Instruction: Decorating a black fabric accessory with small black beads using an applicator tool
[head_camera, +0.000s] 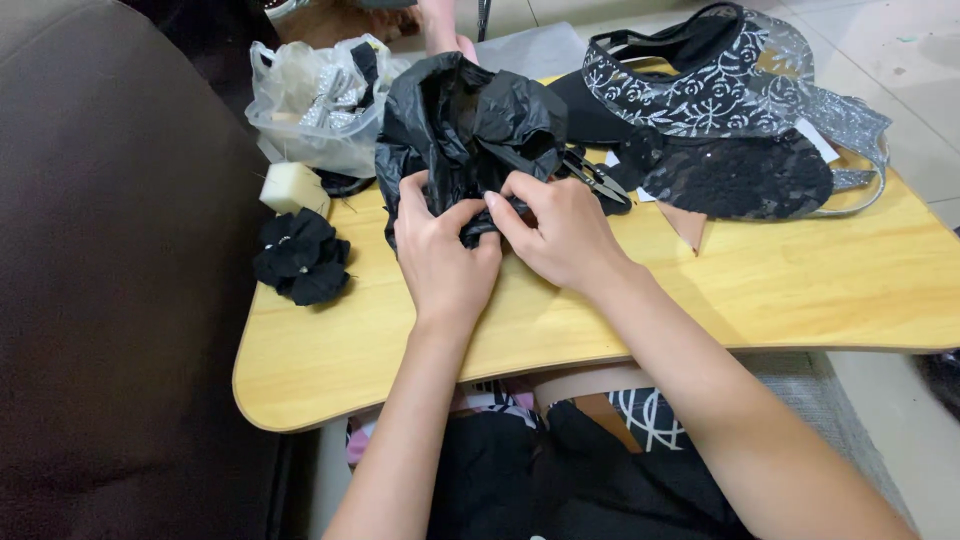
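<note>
Left hand (440, 245): one, gripping the lower folds of the black plastic bag (465, 130), fingers curled shut on the crinkled film
Right hand (560, 228): one, pinching the same bag just beside the left hand, thumb and fingertips closed on a fold
Black plastic bag: one, crumpled and standing on the back part of the wooden desk (780, 280), in front of both hands
Clear plastic bag (315, 105): one, sitting left of the black bag, holding silver and dark trimmings
Black fabric flower (300, 257): one, lying near the desk's left edge, well apart from the hands
White foam block (293, 187): one, lying just above the flower
Thread snips (597, 178): one pair, lying right of the black bag
Lace sun visors (720, 90): two as far as I can tell, overlapping at the far right
</note>
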